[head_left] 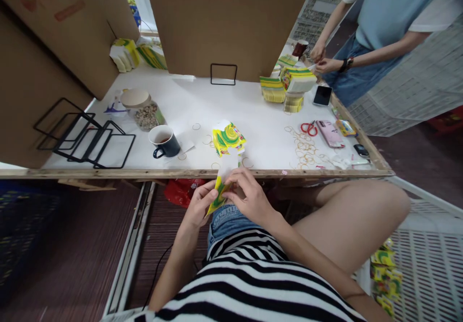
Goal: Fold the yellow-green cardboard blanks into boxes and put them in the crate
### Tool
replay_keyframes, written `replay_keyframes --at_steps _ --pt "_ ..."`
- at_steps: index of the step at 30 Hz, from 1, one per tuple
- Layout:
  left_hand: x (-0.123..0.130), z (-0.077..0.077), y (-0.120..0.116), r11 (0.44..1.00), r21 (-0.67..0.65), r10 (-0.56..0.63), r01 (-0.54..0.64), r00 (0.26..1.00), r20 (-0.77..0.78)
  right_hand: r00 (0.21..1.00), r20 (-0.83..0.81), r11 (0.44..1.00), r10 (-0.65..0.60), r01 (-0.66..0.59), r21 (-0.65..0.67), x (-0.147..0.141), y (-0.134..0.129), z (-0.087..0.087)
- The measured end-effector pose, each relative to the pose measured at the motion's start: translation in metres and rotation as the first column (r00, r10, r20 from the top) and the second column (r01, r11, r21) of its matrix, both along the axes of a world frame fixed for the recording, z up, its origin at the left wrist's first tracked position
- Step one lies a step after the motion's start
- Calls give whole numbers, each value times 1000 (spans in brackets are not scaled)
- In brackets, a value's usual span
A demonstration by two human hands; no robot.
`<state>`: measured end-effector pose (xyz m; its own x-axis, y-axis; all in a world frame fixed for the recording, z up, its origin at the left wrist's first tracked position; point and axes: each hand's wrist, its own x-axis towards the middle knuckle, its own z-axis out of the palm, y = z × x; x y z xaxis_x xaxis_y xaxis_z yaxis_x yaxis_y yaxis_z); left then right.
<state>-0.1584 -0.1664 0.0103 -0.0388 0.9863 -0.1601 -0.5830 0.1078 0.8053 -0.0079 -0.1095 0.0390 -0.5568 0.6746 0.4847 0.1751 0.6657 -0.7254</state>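
Note:
My left hand [201,203] grips a yellow-green packet [218,197] just in front of the table edge, thumb on its face. On the packet's right side, my right hand [249,194] is closed at its upper part, its fingers bent round the edge. A white paper piece [227,163] sticks up from between the hands. Just beyond, several yellow-green packets [228,137] lie in a small pile on the white table. Rubber bands [306,148] are scattered to the right, near red-handled scissors [308,128].
On the table's left stand a dark mug [167,144], a lidded jar [143,112] and a black wire rack [90,138]. Rightward lie a pink phone [330,133], a black phone [322,95] and packet stacks [298,79]. Another person [390,18] works at the back right.

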Motion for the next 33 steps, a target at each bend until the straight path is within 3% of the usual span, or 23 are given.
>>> replay_keyframes --at_steps 12,18,23,27,31,33 --pt "7 0 7 999 -29 -41 40 999 -22 997 70 999 -22 21 25 9 10 -6" --pt "8 1 14 999 -9 -50 50 997 -58 1000 -5 999 -23 22 -26 16 15 -3" --pt "11 -4 18 998 -56 36 -41 996 -85 994 -70 996 -87 85 -36 21 15 -3" --pt "18 -8 20 990 -39 129 -135 984 -125 965 -93 963 -247 234 -134 20 14 -8" --pt "26 -9 21 980 17 199 -200 952 -235 982 -16 952 -186 176 -249 20 14 -13" --pt "28 -9 21 976 54 217 -211 925 -313 975 -11 933 -223 210 -292 20 14 -15"
